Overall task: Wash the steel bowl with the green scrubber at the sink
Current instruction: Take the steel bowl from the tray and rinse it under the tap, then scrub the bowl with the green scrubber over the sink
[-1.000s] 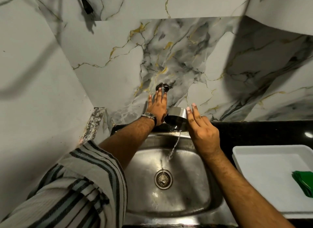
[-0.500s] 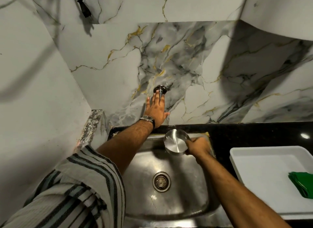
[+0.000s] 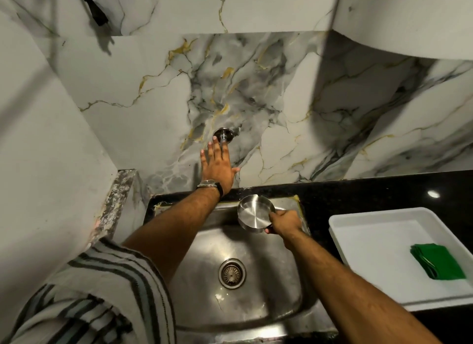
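The small steel bowl (image 3: 253, 212) is held over the back right part of the steel sink (image 3: 279, 282), tilted so its inside faces me. My right hand (image 3: 284, 222) grips its right rim. My left hand (image 3: 217, 167) is stretched out flat against the marble wall, fingers spread, its fingertips at the wall tap (image 3: 223, 134). No water is running. The folded green scrubber (image 3: 438, 261) lies in the white tray (image 3: 358, 221) on the right, away from both hands.
The drain (image 3: 232, 272) sits in the middle of the sink. Black countertop (image 3: 371, 190) runs behind and to the right of the sink. A marble ledge (image 3: 116, 200) stands at the left. A black plug (image 3: 96, 11) hangs on the wall at upper left.
The water stream has stopped. My right hand brought the bowl down from under the tap to the sink's back right and turned it towards me. My left hand stays at the tap.
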The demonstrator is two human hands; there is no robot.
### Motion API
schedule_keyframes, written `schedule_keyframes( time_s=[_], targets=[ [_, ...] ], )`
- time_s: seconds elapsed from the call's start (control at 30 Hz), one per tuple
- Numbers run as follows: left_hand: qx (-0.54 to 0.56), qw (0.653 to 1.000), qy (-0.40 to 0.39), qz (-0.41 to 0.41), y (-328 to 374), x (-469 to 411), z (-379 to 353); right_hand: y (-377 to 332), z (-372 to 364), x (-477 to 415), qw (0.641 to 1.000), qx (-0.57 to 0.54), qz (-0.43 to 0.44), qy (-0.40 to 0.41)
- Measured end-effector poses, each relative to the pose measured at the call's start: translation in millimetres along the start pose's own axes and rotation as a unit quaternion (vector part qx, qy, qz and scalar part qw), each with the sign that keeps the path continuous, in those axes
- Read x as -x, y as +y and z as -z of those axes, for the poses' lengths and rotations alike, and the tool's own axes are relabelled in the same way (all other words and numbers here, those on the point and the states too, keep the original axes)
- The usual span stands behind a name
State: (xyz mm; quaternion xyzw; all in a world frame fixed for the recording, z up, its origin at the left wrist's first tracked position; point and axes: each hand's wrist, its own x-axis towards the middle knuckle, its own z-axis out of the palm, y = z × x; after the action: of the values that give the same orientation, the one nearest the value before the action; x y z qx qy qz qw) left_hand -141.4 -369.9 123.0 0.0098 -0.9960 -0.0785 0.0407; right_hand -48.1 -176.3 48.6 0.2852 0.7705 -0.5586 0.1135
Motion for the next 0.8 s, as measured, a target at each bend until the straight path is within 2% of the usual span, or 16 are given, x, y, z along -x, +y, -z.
schedule_keyframes(
  time_s=[0.07,0.13,0.2,0.27,0.33,0.37,0.4,0.53,0.63,0.67,0.73,0.8],
  targets=[
    [0.119,0.989,0.047,0.074,7,15,-7,-2,6,4,1.000,-0.007,0.013,0.005],
    [0.264,0.940,0.115,0.181,18,43,-19,-4,13,6,1.000,-0.016,0.025,0.007],
    [0.334,0.898,0.122,0.260,31,74,-47,-7,23,8,0.999,-0.001,0.030,0.017],
    [0.447,0.847,0.027,0.286,45,93,-79,-8,36,9,0.999,0.018,0.044,0.021],
    [0.612,0.730,-0.096,0.290,63,105,-97,-4,51,7,0.998,0.038,0.054,0.025],
    [0.661,0.682,-0.126,0.287,72,109,-102,-4,61,6,0.997,0.048,0.055,0.026],
    [0.684,0.660,-0.143,0.277,81,109,-106,-2,75,4,0.996,0.057,0.058,0.028],
    [0.693,0.665,-0.172,0.220,105,109,-119,12,126,-1,0.994,0.086,0.065,-0.029],
    [0.693,0.660,-0.202,0.209,123,104,-132,25,173,-8,0.995,0.038,0.064,-0.065],
    [0.692,0.660,-0.208,0.206,130,103,-137,30,193,-14,0.995,0.048,0.074,-0.047],
    [0.686,0.665,-0.216,0.200,142,104,-149,42,240,-23,0.982,0.165,0.088,0.026],
    [0.682,0.668,-0.222,0.198,153,106,-157,61,291,-36,0.944,0.308,0.075,0.091]
  ],
)
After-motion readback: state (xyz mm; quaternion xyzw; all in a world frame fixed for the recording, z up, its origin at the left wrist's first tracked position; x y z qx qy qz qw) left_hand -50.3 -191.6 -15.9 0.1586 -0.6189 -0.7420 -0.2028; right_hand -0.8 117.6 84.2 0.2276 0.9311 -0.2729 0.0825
